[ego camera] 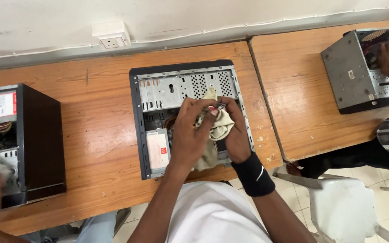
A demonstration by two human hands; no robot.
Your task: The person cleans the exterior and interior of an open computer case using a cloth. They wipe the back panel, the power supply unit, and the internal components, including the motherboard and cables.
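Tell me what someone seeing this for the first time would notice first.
Dead centre, the left hand and right hand grip a beige cloth over an open computer case lying flat on the wooden desk. The right wrist wears a black wristband. At both edges, other people's hands work at two more opened cases: a black one far left, a grey one top right.
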